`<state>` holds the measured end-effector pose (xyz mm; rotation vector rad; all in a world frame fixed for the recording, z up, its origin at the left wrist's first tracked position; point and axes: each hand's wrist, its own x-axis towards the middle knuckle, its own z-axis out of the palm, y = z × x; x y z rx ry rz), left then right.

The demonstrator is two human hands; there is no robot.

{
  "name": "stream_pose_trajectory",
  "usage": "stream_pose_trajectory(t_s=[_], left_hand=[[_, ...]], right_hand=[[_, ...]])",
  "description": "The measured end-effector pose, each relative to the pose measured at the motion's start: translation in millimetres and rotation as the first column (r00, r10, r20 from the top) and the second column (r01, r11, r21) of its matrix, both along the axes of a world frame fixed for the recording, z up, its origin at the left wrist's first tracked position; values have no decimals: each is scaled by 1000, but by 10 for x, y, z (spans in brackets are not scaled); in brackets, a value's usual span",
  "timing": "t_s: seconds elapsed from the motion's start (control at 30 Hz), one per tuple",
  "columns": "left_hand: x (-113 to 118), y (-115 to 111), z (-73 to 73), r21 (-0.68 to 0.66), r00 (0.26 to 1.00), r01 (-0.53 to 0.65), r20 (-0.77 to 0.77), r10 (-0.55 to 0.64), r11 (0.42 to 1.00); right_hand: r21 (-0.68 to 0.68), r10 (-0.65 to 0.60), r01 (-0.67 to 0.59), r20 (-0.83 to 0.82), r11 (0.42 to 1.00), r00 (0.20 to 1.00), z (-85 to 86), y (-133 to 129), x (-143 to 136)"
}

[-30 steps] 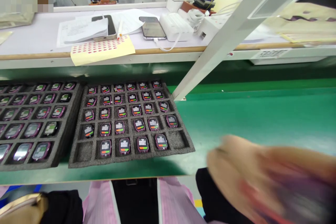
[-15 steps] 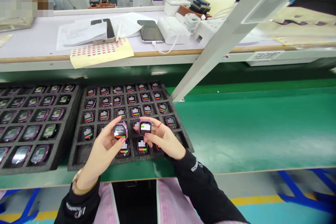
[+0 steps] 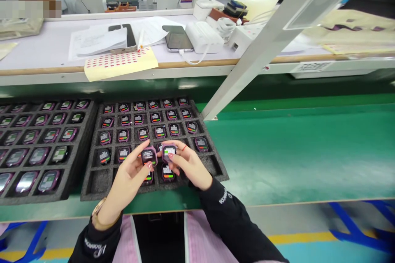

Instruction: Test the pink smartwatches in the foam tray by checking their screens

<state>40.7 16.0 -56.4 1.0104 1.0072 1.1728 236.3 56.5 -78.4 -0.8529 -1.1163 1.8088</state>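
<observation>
My left hand point(image 3: 131, 174) grips a smartwatch body point(image 3: 149, 155) with a purple case, its lit screen facing me. Close beside it, my right hand point(image 3: 191, 166) holds a second purple smartwatch body point(image 3: 169, 153), the thumb over the lower part of its lit screen. Both are held above a dark grey foam tray point(image 3: 98, 181), whose compartments hold several similar watch bodies with lit screens. One of these, a lit watch point(image 3: 167, 172), lies just below my hands. My hands hide part of the tray's two front rows.
To the left lies a second foam tray point(image 3: 72, 164) of watches. Both trays rest on a green bench point(image 3: 293, 152). A slanted metal post point(image 3: 243, 74) rises behind the right side. The raised shelf carries a phone point(image 3: 178, 38), a yellow sticker sheet point(image 3: 121, 63), papers and white chargers. Another person is at the far left.
My left hand has moved right with its watch, bringing it closer to the other one. That watch's screen shows a different display. The right hand has shifted slightly left.
</observation>
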Motion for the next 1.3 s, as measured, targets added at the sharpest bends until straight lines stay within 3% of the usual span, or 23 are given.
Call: stream_pose_trajectory(t_s=[0.17,0.37,0.63,0.9,1.13,1.3], left_hand=[[-6,-10,-32,45,998,-37,-57,40,998],[-10,-32,-66,25,998,18,-56,-17,1000],[-45,-30,-17,-21,984,-15,-177,11,1000],[-33,-26,-10,41,996,14,-85,-10,999],[39,-6,75,72,977,4,-212,11,997],[62,-14,83,69,975,0,-221,16,998]], right_hand=[[3,23,-23,-52,1000,998,-14,-17,-7],[-11,28,-29,-64,1000,998,15,-48,-3],[-9,52,-53,-75,999,996,38,-87,18],[4,69,-68,-77,998,995,85,-43,31],[50,122,-116,-132,992,984,192,4,53],[50,128,-122,-155,991,980,174,-9,64]])
